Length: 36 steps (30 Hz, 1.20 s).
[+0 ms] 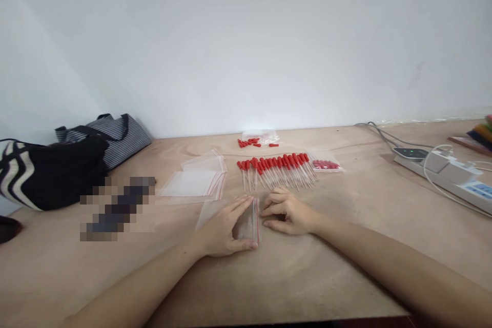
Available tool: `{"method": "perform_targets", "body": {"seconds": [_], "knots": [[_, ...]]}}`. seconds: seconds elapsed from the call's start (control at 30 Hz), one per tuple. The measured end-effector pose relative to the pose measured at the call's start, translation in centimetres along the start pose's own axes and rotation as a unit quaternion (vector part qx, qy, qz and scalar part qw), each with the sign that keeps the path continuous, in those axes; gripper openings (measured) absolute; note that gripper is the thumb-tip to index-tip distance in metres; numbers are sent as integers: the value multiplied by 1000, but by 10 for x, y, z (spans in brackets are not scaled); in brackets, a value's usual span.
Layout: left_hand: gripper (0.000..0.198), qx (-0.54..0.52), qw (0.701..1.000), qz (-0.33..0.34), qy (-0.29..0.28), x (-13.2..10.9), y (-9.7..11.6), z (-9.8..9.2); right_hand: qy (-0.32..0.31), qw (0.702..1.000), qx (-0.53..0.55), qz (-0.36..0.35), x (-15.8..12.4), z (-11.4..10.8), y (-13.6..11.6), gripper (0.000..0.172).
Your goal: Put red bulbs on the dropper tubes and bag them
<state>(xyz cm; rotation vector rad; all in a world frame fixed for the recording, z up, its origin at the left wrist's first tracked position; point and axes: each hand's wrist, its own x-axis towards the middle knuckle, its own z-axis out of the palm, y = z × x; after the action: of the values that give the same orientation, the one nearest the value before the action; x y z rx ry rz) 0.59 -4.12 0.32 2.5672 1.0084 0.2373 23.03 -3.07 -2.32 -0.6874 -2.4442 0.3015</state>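
Observation:
Flat on the table lies a clear zip-lock bag (pixel 248 223) with a red line along its right edge. My left hand (pixel 230 225) rests on this bag, thumb and fingers spread. Just right of the red edge, my right hand (pixel 286 212) touches the table with its fingers loosely curled and apart, and nothing shows in it. Beyond both hands is a row of droppers (pixel 279 166) with red bulbs and clear, thin stems. To the left sits a loose stack of other zip-lock bags (pixel 192 183). A filled bag (pixel 326 163) with red bulbs showing lies at the row's right end.
Loose red bulbs (pixel 249 142) and clear stems (pixel 272 139) lie near the wall. At left are a striped bag (pixel 126 141), a black bag (pixel 65 174) and a blurred-out dark object (pixel 121 207). A power strip (pixel 453 174) with cables stands at right.

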Motion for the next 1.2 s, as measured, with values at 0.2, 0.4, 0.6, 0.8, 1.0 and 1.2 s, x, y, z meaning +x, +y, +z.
{"method": "perform_targets", "body": {"seconds": [0.2,0.4,0.6,0.8,1.0,1.2], "knots": [[87,2,1000,0,0,0,-2,1,-8,1000,-3,7,1,0,-1,20],[89,4,1000,1,-2,0,-3,2,-14,1000,3,1,2,0,-3,22],[87,-9,1000,11,13,0,-3,2,-46,996,45,-59,4,2,-12,25],[85,-21,1000,-13,16,3,-2,4,-101,994,-28,-17,3,-3,-20,38],[76,-36,999,-6,36,4,-2,1,-142,987,-74,-6,4,-9,-17,53],[57,-26,999,-6,19,1,-7,-9,-128,991,-44,3,3,-11,-10,61]]}}
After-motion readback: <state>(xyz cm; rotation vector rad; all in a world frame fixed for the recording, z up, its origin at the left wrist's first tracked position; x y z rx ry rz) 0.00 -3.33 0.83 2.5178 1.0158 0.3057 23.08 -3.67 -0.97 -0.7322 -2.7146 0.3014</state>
